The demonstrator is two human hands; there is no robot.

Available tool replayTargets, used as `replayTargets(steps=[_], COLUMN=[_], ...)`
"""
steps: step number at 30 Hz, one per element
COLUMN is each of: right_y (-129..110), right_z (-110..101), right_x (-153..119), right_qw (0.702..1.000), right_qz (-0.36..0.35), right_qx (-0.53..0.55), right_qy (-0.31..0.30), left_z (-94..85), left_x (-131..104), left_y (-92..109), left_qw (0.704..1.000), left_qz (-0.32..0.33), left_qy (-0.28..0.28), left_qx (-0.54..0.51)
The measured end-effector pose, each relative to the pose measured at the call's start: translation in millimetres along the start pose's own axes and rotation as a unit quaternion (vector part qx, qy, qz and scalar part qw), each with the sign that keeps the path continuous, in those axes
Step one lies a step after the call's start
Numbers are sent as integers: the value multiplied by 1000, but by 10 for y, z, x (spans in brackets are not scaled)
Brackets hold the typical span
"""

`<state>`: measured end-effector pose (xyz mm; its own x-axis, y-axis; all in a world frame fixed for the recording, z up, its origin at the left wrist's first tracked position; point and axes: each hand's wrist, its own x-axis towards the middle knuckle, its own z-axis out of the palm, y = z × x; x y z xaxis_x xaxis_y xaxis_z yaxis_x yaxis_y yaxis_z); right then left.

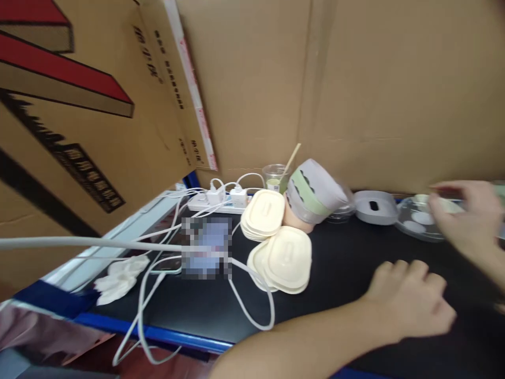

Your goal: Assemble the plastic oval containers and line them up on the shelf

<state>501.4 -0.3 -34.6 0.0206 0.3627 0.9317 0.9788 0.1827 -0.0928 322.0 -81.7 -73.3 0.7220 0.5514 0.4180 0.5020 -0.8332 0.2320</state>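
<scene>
My left hand (412, 300) is curled into a fist low over the black tabletop (339, 279), knuckles up; whatever its fingers may hold is hidden underneath. Farther back at the right edge, my right hand (471, 216) is slightly blurred, its thumb and forefinger apart above a clear round plastic container (414, 226) with pale discs showing in it. I cannot tell whether it touches that container. Left of the container sits a light grey shallow tray (376, 209) with a dark oval slot in its middle.
Cream lids lie in a back stack (265, 211) and a front stack (290, 260). Tilted nested bowls (317, 192) lean behind them, beside a clear cup (275, 176) with a straw. White cables (144, 284), a power strip (199, 203) and crumpled tissue (120, 279) occupy the left. Cardboard (252, 95) walls the back.
</scene>
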Motion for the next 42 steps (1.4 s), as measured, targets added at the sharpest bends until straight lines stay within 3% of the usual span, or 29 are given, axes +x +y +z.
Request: replayTargets(steps=[2, 4, 7, 9, 12, 16, 20, 25, 27, 31, 33, 35, 38, 40, 42], right_y=[-291, -486, -575, -526, -380, -193, -69, 17, 15, -32, -14, 75, 310, 464, 568], right_z=[93, 129, 109, 78, 28, -59, -145, -181, -180, -188, -216, -272, -381, -427, -416], right_x=[146, 213, 195, 144, 77, 85, 135, 141, 135, 155, 184, 209, 208, 169, 108], right_qw=[999, 996, 984, 976, 967, 949, 917, 868, 876, 918, 926, 922, 901, 890, 885], right_qz=[-12, 3, 60, 95, 123, 188, 265, 334, 323, 272, 268, 294, 358, 384, 389], right_qx=[21, 16, 26, 29, 16, -53, -113, -145, -142, -79, -58, -62, -86, -97, -100], right_qy=[-24, -91, -166, -192, -223, -249, -275, -338, -328, -279, -261, -246, -228, -228, -237], left_z=[-77, -108, -124, -157, -273, -500, -637, -648, -661, -708, -682, -591, -374, -241, -164], left_x=[1, 8, 26, 43, 71, 75, 45, 23, 12, -27, -42, -43, -24, -10, -6], left_y=[-5, -21, -67, -123, -253, -492, -697, -804, -832, -829, -759, -646, -455, -355, -295], left_qw=[1000, 1000, 998, 995, 975, 929, 915, 917, 909, 865, 862, 893, 960, 985, 996], left_qz=[-7, -2, 5, 13, 21, -93, -212, -234, -223, -161, -107, -43, 47, 65, 49], left_qy=[-9, -16, -2, 37, 152, 294, 296, 288, 330, 463, 484, 437, 268, 153, 75], left_qx=[8, 20, 58, 91, 158, 203, 174, 144, 124, 110, 107, 97, 73, 53, 27])
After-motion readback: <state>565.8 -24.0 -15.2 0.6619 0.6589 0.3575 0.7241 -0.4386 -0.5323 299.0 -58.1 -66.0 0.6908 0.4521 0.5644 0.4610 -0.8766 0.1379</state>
